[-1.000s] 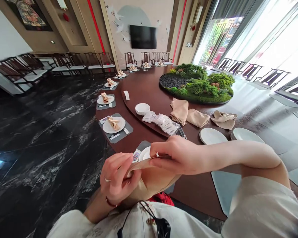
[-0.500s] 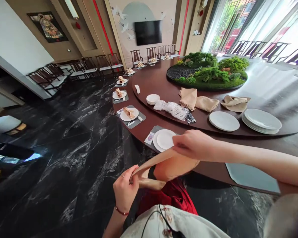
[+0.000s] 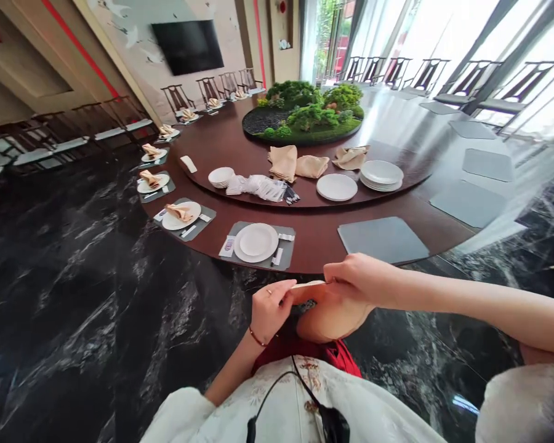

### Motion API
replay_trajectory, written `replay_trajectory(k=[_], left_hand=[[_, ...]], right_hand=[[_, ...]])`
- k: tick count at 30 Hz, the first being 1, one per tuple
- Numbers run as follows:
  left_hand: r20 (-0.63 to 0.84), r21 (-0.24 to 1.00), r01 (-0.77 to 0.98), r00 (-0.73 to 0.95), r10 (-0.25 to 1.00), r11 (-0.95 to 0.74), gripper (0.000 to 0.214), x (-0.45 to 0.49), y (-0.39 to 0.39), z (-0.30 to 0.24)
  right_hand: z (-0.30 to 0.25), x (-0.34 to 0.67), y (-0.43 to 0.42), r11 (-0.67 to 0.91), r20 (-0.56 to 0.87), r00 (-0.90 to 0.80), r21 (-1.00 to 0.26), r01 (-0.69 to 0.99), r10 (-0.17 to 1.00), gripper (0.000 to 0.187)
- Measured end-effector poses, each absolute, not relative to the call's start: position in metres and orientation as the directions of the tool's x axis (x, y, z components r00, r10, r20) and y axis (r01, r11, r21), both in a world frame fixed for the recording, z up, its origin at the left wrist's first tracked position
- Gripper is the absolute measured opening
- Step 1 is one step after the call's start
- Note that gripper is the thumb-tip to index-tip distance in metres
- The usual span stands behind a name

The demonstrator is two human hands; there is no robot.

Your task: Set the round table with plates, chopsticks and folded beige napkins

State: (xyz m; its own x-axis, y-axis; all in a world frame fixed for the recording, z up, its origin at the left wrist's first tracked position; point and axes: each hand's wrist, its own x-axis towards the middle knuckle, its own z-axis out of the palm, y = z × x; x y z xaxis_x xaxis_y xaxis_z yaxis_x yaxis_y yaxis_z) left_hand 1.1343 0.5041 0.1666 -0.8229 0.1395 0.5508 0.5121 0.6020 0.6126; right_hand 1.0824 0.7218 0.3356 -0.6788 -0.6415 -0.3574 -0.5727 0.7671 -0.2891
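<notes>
So the main change: half a second ago the hands were further apart with a long strip of cloth stretched between them, and now they're closer together with just a short span left. Looks to me like the soft tan cloth napkin is getting gathered up, so I'd call it mid-fold. The left hand has one end pinched between thumb and fingers, and the right hand has its fingers closed on the other end. The napkin is in the air in front of the person's body, just off the table edge, with a loose part drooping under the right hand.

The big round reddish-brown wooden table has a white plate pair on a grey mat nearby, no napkin on it. Plates further left have folded ones. The turntable holds white bowls, a plastic-wrapped bundle, beige folded cloths, stacked white plates and a green miniature garden. Around it: black marbled floor, dark wooden chairs, a black wall TV, bright curtained windows.
</notes>
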Motion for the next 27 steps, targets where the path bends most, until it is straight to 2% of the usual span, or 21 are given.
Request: replay_trajectory(k=[6,8,10,12,16,18,20,22,24,27], left_hand=[[0.300,0.677,0.340,-0.937,0.178,0.652,0.037,1.112,0.553,0.130],[0.251,0.696,0.311,-0.950,0.186,0.647,0.039,1.108,0.568,0.124],[0.182,0.727,0.265,-0.964,0.194,0.634,0.036,1.107,0.584,0.124],[0.079,0.756,0.185,-0.978,0.192,0.628,0.031,1.106,0.604,0.130],[-0.096,0.853,0.068,-0.954,0.284,0.517,0.031,1.098,0.661,0.157],[-0.086,0.910,0.085,-0.919,0.385,0.405,0.032,1.089,0.700,0.177],[-0.012,0.951,0.125,-0.898,0.439,0.282,0.031,1.078,0.742,0.198],[0.099,0.977,0.164,-0.915,0.391,0.136,0.030,1.068,0.783,0.216],[0.185,0.982,0.188,-0.943,0.278,-0.018,0.029,1.058,0.817,0.227],[0.215,0.962,0.174,-0.959,0.185,-0.212,0.030,1.047,0.852,0.229]], right_hand=[[0.349,1.112,0.930,0.901,-0.184,-0.916,-0.328,-0.284,-0.356,0.035],[0.346,1.122,0.992,0.898,-0.173,-0.946,-0.398,-0.187,-0.273,0.039],[0.341,1.129,1.043,0.859,-0.209,-0.947,-0.500,-0.110,-0.243,0.045],[0.335,1.134,1.078,0.782,-0.256,-0.916,-0.617,-0.092,-0.310,0.054],[0.312,1.136,1.093,0.562,-0.229,-0.774,-0.805,-0.190,-0.590,0.057],[0.294,1.134,1.080,0.479,-0.176,-0.723,-0.846,-0.236,-0.668,0.053],[0.276,1.130,1.061,0.434,-0.092,-0.744,-0.857,-0.279,-0.662,0.048],[0.263,1.121,1.042,0.417,0.038,-0.840,-0.856,-0.306,-0.541,0.044],[0.257,1.108,1.027,0.413,0.171,-0.925,-0.856,-0.310,-0.339,0.041],[0.258,1.084,1.016,0.422,0.301,-0.948,-0.850,-0.317,-0.105,0.042]])
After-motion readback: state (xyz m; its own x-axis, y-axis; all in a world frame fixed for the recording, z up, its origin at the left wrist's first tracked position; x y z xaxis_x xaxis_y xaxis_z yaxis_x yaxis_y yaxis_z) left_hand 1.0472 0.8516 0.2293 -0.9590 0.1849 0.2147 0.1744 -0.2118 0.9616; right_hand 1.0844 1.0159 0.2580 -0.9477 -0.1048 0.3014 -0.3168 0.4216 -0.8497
